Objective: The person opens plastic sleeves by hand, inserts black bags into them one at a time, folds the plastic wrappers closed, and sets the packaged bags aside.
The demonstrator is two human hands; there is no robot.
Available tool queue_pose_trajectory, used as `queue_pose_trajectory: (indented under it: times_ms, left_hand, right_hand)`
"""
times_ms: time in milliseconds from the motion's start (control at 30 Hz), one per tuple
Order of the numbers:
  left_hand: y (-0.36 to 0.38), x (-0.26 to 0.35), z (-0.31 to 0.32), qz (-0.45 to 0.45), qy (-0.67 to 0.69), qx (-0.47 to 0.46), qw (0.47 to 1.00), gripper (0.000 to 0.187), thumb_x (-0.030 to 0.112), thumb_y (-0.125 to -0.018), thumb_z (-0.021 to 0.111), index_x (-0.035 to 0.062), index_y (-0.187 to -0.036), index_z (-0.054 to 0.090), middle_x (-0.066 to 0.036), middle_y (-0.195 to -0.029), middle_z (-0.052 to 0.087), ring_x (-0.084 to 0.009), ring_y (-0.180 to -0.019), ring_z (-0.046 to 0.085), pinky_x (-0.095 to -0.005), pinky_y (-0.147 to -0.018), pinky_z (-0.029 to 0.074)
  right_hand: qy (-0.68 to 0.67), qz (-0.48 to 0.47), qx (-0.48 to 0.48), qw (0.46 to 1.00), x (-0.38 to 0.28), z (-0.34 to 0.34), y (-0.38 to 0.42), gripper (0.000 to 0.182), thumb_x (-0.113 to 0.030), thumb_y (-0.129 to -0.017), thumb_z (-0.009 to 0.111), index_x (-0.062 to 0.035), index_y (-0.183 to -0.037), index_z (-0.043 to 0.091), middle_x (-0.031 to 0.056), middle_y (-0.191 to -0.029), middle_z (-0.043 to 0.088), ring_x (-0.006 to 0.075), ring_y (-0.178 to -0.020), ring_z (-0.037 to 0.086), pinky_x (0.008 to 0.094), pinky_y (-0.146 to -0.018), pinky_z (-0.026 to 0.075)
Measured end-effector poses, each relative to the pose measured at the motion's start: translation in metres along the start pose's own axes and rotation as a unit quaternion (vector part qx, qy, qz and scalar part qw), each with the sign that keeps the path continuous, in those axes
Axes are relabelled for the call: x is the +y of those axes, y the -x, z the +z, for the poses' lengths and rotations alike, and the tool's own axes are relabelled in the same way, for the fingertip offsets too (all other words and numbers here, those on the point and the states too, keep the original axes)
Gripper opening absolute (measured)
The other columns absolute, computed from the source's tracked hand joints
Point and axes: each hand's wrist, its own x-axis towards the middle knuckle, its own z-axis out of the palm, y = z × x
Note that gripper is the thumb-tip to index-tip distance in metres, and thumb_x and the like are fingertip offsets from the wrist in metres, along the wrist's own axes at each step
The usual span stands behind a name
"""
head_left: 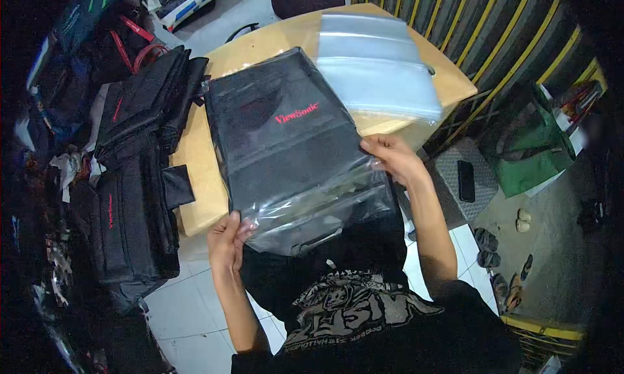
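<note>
A flat black ViewSonic bag (273, 146) lies inside a clear plastic bag (325, 205) on the wooden table. The plastic extends past the black bag towards my body, loose and wrinkled. My left hand (226, 240) pinches the plastic at its near left corner. At the right edge, my right hand (393, 158) has thumb and fingers closed on the plastic, beside the black bag's corner. A stack of clear plastic bags (380, 75) lies beyond my right hand.
More black ViewSonic bags (130, 211) are piled along the left side of the table (448, 65). Yellow-and-black bars (494, 29) stand behind it. At right are a green bag (526, 146), a phone (466, 181) on a grey surface, and several shoes (487, 247) on the floor.
</note>
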Motion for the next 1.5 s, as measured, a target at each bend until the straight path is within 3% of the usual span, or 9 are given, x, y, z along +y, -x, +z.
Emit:
queue_pose_trajectory:
  times_ms: [300, 633, 833, 967, 1067, 1133, 1267, 1300, 1500]
  left_hand:
    - [-0.002, 0.01, 0.012, -0.191, 0.048, -0.105, 0.975, 0.061, 0.049, -0.091, 0.052, -0.0101, -0.104, 0.053, -0.022, -0.102, 0.066, -0.0247, -0.083, 0.069, -0.0261, -0.055, 0.058]
    - [0.06, 0.037, 0.03, -0.049, -0.098, -0.024, 0.994, 0.04, 0.013, -0.083, 0.068, -0.0151, -0.104, 0.049, -0.029, -0.084, 0.065, -0.0314, -0.064, 0.068, -0.0363, -0.053, 0.058]
    - [0.162, 0.101, 0.043, 0.08, -0.114, -0.225, 0.964, 0.032, 0.008, -0.072, 0.074, -0.0144, -0.089, 0.058, -0.025, -0.081, 0.065, -0.0288, -0.061, 0.066, -0.0396, -0.055, 0.055]
    - [0.219, 0.117, 0.036, 0.202, -0.158, -0.233, 0.938, 0.031, 0.009, -0.073, 0.073, -0.0124, -0.09, 0.058, -0.022, -0.08, 0.065, -0.0259, -0.059, 0.064, -0.0362, -0.052, 0.052]
    - [0.262, 0.117, 0.021, 0.298, -0.172, -0.137, 0.929, 0.031, 0.011, -0.074, 0.072, -0.0109, -0.091, 0.058, -0.02, -0.079, 0.064, -0.0238, -0.058, 0.063, -0.0337, -0.05, 0.051]
    - [0.291, 0.113, 0.007, 0.36, -0.179, -0.035, 0.915, 0.031, 0.011, -0.075, 0.072, -0.0099, -0.092, 0.057, -0.018, -0.078, 0.064, -0.0223, -0.057, 0.062, -0.032, -0.049, 0.049]
    - [0.344, 0.096, -0.026, 0.431, -0.187, 0.234, 0.851, 0.031, 0.013, -0.076, 0.071, -0.0079, -0.093, 0.057, -0.015, -0.077, 0.064, -0.0195, -0.055, 0.06, -0.0286, -0.046, 0.047]
    - [0.355, 0.09, -0.036, 0.431, -0.188, 0.301, 0.829, 0.031, 0.013, -0.076, 0.071, -0.0074, -0.093, 0.057, -0.014, -0.077, 0.063, -0.0187, -0.054, 0.06, -0.0278, -0.045, 0.046]
    - [0.395, 0.055, -0.099, 0.289, -0.13, 0.566, 0.761, 0.03, 0.016, -0.077, 0.07, -0.0044, -0.095, 0.057, -0.01, -0.075, 0.063, -0.0144, -0.051, 0.057, -0.0227, -0.041, 0.043]
  right_hand:
    - [-0.071, 0.032, -0.14, 0.987, 0.024, -0.004, 0.004, 0.019, -0.02, -0.088, 0.066, -0.0013, -0.093, 0.063, 0.0015, -0.077, 0.064, 0.0072, -0.066, 0.059, 0.0193, -0.057, 0.046]
    - [0.041, 0.016, -0.126, 0.991, 0.013, -0.012, 0.065, 0.017, -0.019, -0.084, 0.067, -0.0033, -0.079, 0.062, 0.0013, -0.067, 0.062, 0.0075, -0.057, 0.056, 0.0203, -0.05, 0.043]
    - [0.075, -0.085, -0.127, 0.985, -0.048, -0.033, 0.166, 0.021, -0.012, -0.072, 0.073, 0.0044, -0.08, 0.064, 0.0089, -0.064, 0.064, 0.0137, -0.056, 0.062, 0.0241, -0.051, 0.046]
    - [-0.033, -0.311, -0.33, 0.891, -0.06, -0.026, 0.185, 0.029, -0.018, -0.069, 0.074, 0.0071, -0.078, 0.064, 0.0141, -0.067, 0.064, 0.0195, -0.06, 0.063, 0.0286, -0.056, 0.047]
    - [-0.058, -0.292, -0.673, 0.677, -0.081, -0.022, 0.168, 0.033, -0.005, -0.071, 0.079, 0.0091, -0.096, 0.063, 0.024, -0.097, 0.065, 0.0284, -0.09, 0.064, 0.0377, -0.078, 0.048]
    - [-0.109, -0.259, -0.71, 0.646, -0.085, 0.013, 0.171, 0.039, -0.003, -0.068, 0.081, 0.0083, -0.101, 0.062, 0.0252, -0.103, 0.064, 0.0294, -0.096, 0.063, 0.0391, -0.082, 0.048]
    - [0.078, -0.18, -0.502, 0.842, -0.081, 0.055, 0.199, 0.029, -0.005, -0.071, 0.078, 0.0043, -0.095, 0.065, 0.0112, -0.077, 0.069, 0.0175, -0.068, 0.066, 0.0296, -0.061, 0.051]
    - [-0.102, -0.06, -0.533, 0.838, -0.068, 0.079, 0.2, 0.021, -0.007, -0.077, 0.075, 0.0052, -0.09, 0.064, 0.0084, -0.072, 0.067, 0.0124, -0.061, 0.062, 0.0259, -0.055, 0.048]
    - [0.041, 0.143, -0.655, 0.741, -0.009, 0.216, 0.173, 0.035, -0.027, -0.094, 0.055, 0.0059, -0.102, 0.061, 0.0121, -0.074, 0.064, 0.0143, -0.063, 0.06, 0.0258, -0.056, 0.046]
